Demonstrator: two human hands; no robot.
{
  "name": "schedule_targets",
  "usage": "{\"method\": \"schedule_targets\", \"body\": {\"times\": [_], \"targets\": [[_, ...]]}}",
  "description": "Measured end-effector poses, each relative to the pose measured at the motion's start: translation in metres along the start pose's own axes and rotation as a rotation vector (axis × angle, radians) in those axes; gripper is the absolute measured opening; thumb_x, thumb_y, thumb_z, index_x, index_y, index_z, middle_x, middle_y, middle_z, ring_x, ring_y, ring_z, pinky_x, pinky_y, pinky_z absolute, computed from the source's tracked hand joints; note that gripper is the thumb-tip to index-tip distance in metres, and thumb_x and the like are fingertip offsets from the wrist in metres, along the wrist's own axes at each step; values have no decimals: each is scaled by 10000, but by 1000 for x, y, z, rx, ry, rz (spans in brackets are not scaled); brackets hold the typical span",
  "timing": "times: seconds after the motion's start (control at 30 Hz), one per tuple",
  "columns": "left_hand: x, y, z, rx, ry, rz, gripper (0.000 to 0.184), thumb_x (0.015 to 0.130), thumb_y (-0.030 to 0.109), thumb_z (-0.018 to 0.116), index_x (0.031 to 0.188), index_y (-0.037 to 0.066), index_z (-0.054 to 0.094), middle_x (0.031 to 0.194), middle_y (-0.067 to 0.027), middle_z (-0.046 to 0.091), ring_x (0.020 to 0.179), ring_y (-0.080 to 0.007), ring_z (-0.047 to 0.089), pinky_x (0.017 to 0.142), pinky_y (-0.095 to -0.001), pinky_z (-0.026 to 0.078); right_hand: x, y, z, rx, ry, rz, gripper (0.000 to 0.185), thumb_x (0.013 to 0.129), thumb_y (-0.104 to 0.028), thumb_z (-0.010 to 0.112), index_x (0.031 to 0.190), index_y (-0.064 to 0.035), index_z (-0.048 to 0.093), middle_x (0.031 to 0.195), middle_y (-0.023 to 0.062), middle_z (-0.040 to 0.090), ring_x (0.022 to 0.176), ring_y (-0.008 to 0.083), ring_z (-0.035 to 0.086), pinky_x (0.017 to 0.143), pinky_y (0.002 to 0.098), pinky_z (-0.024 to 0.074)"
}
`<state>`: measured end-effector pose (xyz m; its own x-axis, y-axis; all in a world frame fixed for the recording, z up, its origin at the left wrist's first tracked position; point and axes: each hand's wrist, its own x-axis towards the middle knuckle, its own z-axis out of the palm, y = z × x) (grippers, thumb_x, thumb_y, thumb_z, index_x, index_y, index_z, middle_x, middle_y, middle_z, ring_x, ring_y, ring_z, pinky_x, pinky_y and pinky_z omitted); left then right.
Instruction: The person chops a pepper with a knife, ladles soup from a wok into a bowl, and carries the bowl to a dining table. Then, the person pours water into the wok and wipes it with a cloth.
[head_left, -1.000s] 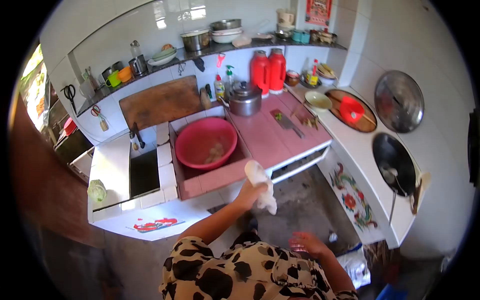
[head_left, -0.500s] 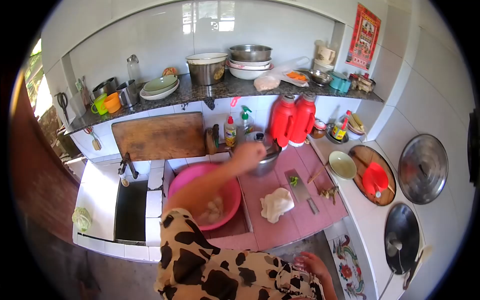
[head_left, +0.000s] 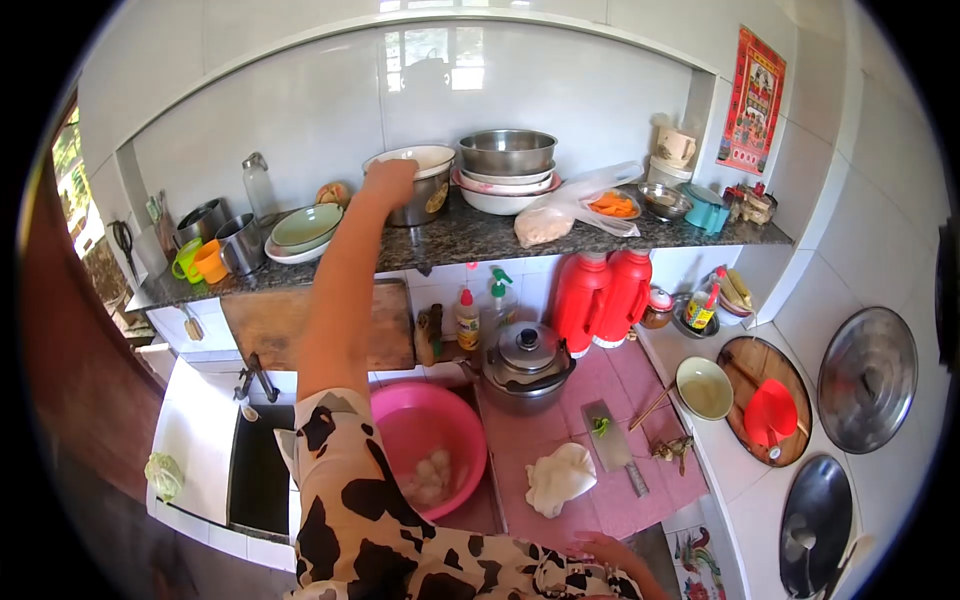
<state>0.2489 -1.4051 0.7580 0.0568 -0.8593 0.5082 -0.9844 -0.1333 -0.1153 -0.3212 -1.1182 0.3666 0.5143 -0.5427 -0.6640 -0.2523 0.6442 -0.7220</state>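
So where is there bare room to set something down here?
The white counter has a broad bare patch between the cabbage and the sink. A smaller one on the pink counter is bordered by the kettle, red flasks and cleaver. The shelf is crowded with mugs, plates, bowls and the pot at the left hand.

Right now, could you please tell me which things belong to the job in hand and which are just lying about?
Seemingly in use: pot, left hand at its rim.
Apparently just lying about: cleaver, cabbage, red flasks, wok, red scoop.
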Motion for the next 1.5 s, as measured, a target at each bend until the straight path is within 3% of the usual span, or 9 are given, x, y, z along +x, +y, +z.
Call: {"method": "schedule_targets", "body": {"times": [0.43,0.57,0.67,0.87,0.93,1.1,1.3,1.37,1.5], "targets": [[20,-2,-10,-27,-12,-2,236,746,104,573,969,73,644,991,-164,642,971,-346,596,830,-447,464,22,49,-18,-105,-29,-54,528,899,-285,584,1303,21,438,1173,75,589,1045,131,542,915,252,425],[15,3,-6,-2,102,37,211,721,75,601,928,66,643,953,-152,638,944,-344,599,809,-430,475,17,48,-8,-1,-39,-67,457,916,-264,554,1284,-5,476,1171,63,591,1045,136,538,926,258,416],[5,14,-12,67,222,30,164,723,68,602,884,64,632,899,-146,625,903,-337,593,775,-425,478,20,43,-10,-132,-242,-243,446,920,-260,541,1281,-7,477,1182,68,585,1061,140,530,941,275,409],[10,-1,-18,86,556,211,155,751,12,495,847,57,608,826,-136,604,807,-333,567,682,-450,437,33,66,-17,-140,-116,-194,454,897,-279,561,1254,-8,497,1149,65,593,1043,152,536,928,293,416],[2,10,-38,126,577,205,163,739,13,521,870,57,607,818,-136,600,795,-332,569,686,-452,437,-12,2,12,-247,-21,-92,409,884,-226,572,1215,6,513,1116,72,599,1034,161,542,921,294,421],[-55,51,-85,99,688,373,117,762,32,588,879,27,590,843,-138,591,793,-328,551,683,-418,434,12,46,1,-4,-2,-158,369,867,-225,588,1152,6,552,1112,89,589,1039,171,530,935,311,405],[-210,111,-110,-237,514,393,136,830,5,540,962,-18,561,868,-194,534,815,-375,509,729,-409,421,27,67,-8,-195,14,-207,459,856,-327,586,1185,-11,545,1166,120,572,1065,205,526,952,327,399],[-262,118,-97,-371,461,308,144,854,17,535,987,-31,560,859,-158,544,801,-295,544,749,-359,427,37,81,-12,-207,20,-225,482,852,-355,579,1194,-17,541,1179,127,571,1065,210,531,942,332,407],[-338,119,-33,-1131,148,-147,160,910,69,515,1034,-16,570,933,-51,589,839,-113,529,790,-248,405,27,75,-13,-153,-9,-160,462,849,-314,595,1202,-21,536,1167,110,583,1053,192,540,926,323,415]]}}
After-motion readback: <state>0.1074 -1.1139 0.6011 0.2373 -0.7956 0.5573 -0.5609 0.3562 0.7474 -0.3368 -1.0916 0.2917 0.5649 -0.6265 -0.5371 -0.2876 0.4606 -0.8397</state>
